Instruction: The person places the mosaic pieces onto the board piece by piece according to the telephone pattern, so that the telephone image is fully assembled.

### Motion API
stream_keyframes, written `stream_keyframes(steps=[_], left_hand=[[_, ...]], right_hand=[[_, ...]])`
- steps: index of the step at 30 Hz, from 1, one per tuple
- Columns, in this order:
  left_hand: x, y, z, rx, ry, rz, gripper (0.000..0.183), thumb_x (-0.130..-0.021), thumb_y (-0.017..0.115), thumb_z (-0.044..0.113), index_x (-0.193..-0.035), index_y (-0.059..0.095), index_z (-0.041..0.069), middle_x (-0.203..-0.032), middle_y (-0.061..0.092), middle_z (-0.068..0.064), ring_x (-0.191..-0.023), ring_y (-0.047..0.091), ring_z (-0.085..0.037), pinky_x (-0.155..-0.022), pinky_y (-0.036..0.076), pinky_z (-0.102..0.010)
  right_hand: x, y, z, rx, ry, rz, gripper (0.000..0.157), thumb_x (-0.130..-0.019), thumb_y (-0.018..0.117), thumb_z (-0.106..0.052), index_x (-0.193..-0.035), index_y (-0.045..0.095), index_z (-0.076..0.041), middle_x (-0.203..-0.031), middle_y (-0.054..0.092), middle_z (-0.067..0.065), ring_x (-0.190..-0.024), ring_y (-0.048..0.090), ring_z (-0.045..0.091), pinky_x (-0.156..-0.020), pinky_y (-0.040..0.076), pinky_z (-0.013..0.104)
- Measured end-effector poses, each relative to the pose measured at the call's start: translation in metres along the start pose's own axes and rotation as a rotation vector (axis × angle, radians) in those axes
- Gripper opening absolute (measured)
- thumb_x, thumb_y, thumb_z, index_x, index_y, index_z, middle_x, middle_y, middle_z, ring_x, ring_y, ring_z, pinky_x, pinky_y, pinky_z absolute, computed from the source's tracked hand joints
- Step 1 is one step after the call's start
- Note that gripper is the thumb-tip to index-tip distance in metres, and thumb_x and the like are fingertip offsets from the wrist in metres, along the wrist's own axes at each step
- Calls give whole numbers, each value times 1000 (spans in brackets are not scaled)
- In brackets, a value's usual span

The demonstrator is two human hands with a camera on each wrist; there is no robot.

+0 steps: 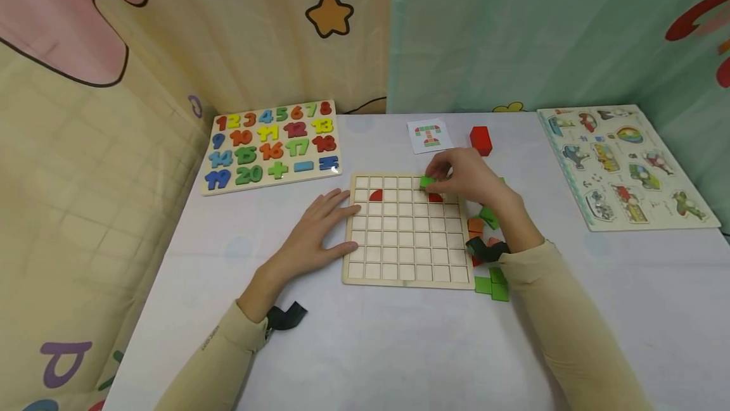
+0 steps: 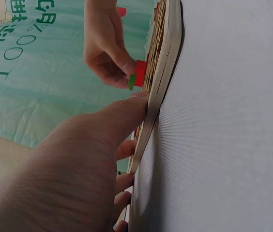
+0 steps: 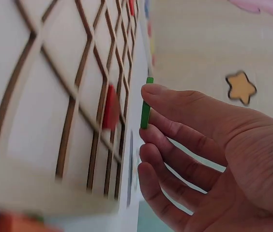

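A wooden grid board (image 1: 406, 240) lies in front of the person, with a red quarter-circle piece (image 1: 376, 196) in a cell near its upper left. A second red piece (image 1: 435, 197) sits near the upper right, partly behind the right hand. Between thumb and fingertips the right hand (image 1: 464, 177) pinches a green square tile (image 3: 147, 104), held on edge over the board's top rows. Spread fingers of the left hand (image 1: 310, 233) rest along the board's left edge, thumb at the rim in the left wrist view.
Green tiles (image 1: 493, 285) and orange tiles (image 1: 475, 226) lie right of the board, partly under the right arm. Behind are a pattern card (image 1: 430, 136) and a red block (image 1: 481, 140). A number puzzle (image 1: 272, 148) stands left, a picture puzzle (image 1: 627, 167) right.
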State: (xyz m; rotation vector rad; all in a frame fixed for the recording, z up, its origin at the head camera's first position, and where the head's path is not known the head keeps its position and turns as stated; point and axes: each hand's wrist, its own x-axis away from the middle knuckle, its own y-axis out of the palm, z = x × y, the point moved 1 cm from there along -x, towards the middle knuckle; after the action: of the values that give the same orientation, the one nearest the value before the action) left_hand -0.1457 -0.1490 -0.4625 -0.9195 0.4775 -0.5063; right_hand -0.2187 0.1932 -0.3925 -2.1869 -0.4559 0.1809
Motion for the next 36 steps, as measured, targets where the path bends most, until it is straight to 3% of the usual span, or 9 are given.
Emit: stream_keyframes(steps=[9, 17, 36], left_hand=[[0, 1, -1, -9, -3, -4, 70, -95, 75, 45, -157, 50, 21, -173, 32, -7, -164, 18, -27, -136, 10, -47], [0, 1, -3, -12, -9, -18, 70, -96, 73, 47, -158, 49, 24, -173, 30, -5, -164, 15, -24, -136, 8, -47], [-1, -1, -1, -7, -12, -15, 70, -96, 74, 46, -157, 50, 22, -173, 31, -6, -164, 16, -25, -136, 9, -48]], right_hand=[[-21, 29, -33, 22, -109, -58, 17, -84, 88, -13, -95, 77, -6, -87, 73, 7, -85, 64, 23, -79, 56, 36], [-25, 45, -43, 66, -52, -79, 20, -85, 89, -16, -99, 77, -8, -90, 72, 6, -86, 62, 23, -80, 57, 36], [-20, 49, -46, 92, -50, -62, 23, -88, 87, -15, -109, 79, -9, -102, 76, 6, -93, 68, 23, -90, 60, 38]])
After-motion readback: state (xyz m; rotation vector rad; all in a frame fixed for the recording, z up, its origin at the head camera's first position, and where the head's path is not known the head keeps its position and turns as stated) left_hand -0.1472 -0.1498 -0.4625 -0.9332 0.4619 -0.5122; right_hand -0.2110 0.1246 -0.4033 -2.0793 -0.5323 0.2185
